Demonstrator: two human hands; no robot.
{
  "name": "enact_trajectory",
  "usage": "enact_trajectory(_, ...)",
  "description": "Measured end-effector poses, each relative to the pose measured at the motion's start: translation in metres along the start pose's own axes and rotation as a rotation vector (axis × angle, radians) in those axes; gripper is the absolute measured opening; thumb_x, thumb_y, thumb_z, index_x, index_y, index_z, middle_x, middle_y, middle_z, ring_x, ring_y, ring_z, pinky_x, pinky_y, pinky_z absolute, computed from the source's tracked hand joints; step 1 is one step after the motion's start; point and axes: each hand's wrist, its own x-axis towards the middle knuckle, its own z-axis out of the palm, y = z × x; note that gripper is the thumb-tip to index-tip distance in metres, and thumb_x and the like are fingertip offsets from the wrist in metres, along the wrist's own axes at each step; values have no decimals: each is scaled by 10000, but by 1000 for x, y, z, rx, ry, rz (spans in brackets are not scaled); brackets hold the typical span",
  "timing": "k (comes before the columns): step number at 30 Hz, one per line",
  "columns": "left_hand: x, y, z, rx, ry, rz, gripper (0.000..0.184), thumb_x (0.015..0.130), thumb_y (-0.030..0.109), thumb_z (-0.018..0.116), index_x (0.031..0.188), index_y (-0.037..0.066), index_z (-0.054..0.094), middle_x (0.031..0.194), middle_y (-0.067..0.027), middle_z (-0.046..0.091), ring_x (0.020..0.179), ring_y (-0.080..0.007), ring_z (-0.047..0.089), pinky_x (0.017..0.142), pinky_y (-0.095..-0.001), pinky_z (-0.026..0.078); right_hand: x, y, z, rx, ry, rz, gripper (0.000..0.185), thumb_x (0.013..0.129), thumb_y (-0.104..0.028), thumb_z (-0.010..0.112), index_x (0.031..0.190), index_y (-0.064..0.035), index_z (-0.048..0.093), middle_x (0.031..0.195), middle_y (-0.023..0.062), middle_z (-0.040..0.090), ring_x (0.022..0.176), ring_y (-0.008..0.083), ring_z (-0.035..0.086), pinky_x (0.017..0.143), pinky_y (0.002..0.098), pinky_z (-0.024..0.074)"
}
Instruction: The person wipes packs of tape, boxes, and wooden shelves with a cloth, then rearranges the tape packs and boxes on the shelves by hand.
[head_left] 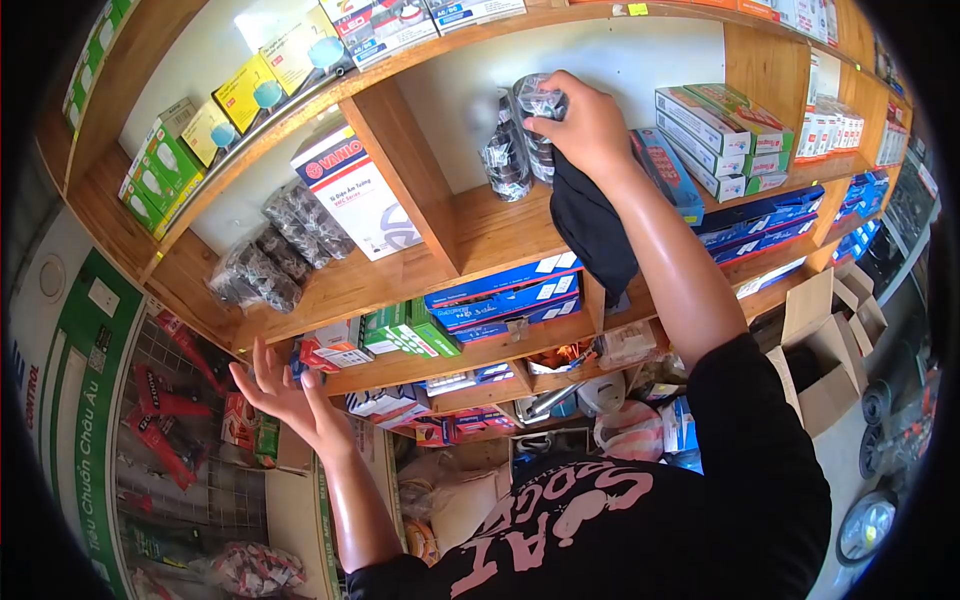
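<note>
My right hand (583, 125) clamps the plastic-wrapped black rolls (541, 158) near their top, likely for steadiness, black cloth (597, 228) hanging below; my left hand (308, 402) spreads empty fingers (balance, perhaps).
</note>
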Motion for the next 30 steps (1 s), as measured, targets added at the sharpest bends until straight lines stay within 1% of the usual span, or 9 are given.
enact_trajectory(3,-6,18,1,-158,-147,-6,748,1002,327,586,1565,24,198,1472,-218,466,1344,-337,479,1155,-491,329,-28,-38,-36,152,28,-125,461,739,-224,871,1138,-96,679,954,188,729,854,369,698,764,418,540)
enact_trajectory(6,-18,24,12,-315,-356,-106,633,971,326,616,1459,-19,406,1349,-191,573,1265,-302,560,1092,-439,412,-59,-90,-76,355,-206,-43,440,778,-98,848,1177,-44,673,946,113,760,772,149,728,627,289,531)
enact_trajectory(8,-29,35,33,-506,-457,-252,631,932,185,661,1477,12,393,1384,-166,536,1308,-278,520,1115,-454,397,-81,-106,-84,572,-394,-12,443,800,-22,825,1208,-20,652,1002,93,749,807,87,700,632,219,528)
enact_trajectory(12,-60,39,66,-865,-698,-361,969,826,345,844,1553,64,268,1452,-143,462,1360,-275,462,1127,-447,375,-139,-126,-55,933,-655,93,520,784,-44,854,1247,-24,619,1217,86,676,973,98,675,747,241,540)
enact_trajectory(16,-75,26,45,-1011,-590,-704,956,821,122,811,1574,45,227,1395,-110,512,1289,-215,518,1106,-375,399,-181,-167,-21,857,-772,181,534,814,-109,857,1274,-27,599,1238,94,661,1050,132,660,797,276,557)
enact_trajectory(21,-99,-4,-28,-978,-266,-790,904,833,123,780,1557,93,240,1317,-147,548,1133,-256,612,955,-427,534,-190,-136,44,526,-1027,-126,568,903,-332,782,1314,-4,569,1117,138,700,1001,185,669,773,339,533)
enact_trajectory(23,-102,-8,-69,-918,-121,-835,848,825,181,791,1504,101,290,1242,-175,565,1035,-297,652,859,-460,584,-207,-92,78,221,-1625,-55,523,926,-486,716,1119,-1,688,906,143,734,856,202,701,767,342,531)
enact_trajectory(26,-110,-7,-149,-764,122,-767,946,806,281,798,1547,89,242,1198,-174,591,994,-297,668,854,-441,585,-283,-18,126,-242,-2425,-465,590,976,-554,600,1058,14,733,838,110,716,767,191,651,737,350,520)
enact_trajectory(30,-132,-7,-227,-492,359,-648,868,774,421,815,1409,15,385,1100,-197,632,887,-305,705,740,-413,605,-331,3,162,264,-2360,167,426,976,-386,678,1018,35,730,859,11,711,784,94,611,723,277,492)
